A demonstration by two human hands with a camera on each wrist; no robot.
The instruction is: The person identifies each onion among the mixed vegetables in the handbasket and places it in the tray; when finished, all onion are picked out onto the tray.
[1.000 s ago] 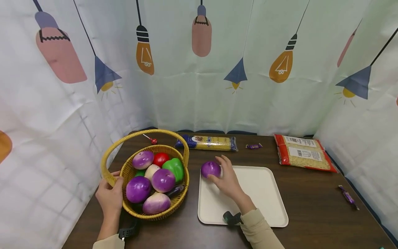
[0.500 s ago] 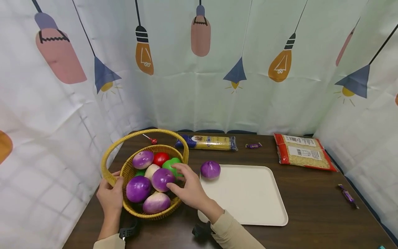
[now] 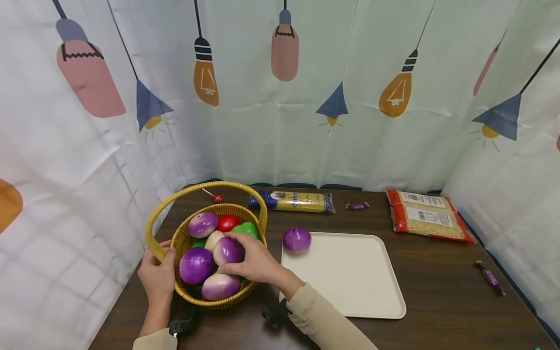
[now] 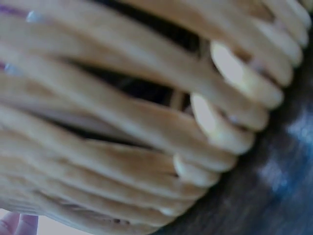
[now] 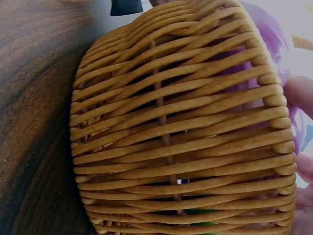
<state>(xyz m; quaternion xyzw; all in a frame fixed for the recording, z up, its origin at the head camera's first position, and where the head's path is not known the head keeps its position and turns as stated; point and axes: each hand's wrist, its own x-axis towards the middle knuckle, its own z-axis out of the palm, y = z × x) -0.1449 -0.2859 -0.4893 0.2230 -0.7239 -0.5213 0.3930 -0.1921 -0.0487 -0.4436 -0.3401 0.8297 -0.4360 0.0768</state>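
A yellow wicker basket [image 3: 227, 304] with a tall handle stands at the left of the table. My left hand [image 3: 158, 278] grips it where the handle meets the rim. Inside lie several purple-and-white onions, one of them a pale-bottomed onion [image 3: 220, 286] at the front, with a red tomato [image 3: 228, 222] and a green bell pepper [image 3: 246, 229] behind. My right hand [image 3: 258, 262] reaches over the right rim, thumb and fingers curled about the middle purple onion [image 3: 227, 250]. Another purple onion [image 3: 297, 239] sits on the white tray [image 3: 345, 272], at its far left corner.
Behind the tray lie a pasta pack [image 3: 295, 201] and a purple-wrapped candy [image 3: 358, 206]. A lollipop [image 3: 212, 196] is behind the basket. A red-edged grain bag [image 3: 428, 215] and another candy [image 3: 489, 278] lie at the right. Patterned curtains surround the table.
My right hand has let go of the onion on the tray, moved left over the basket and taken hold of the middle onion there. The left hand stays on the basket.
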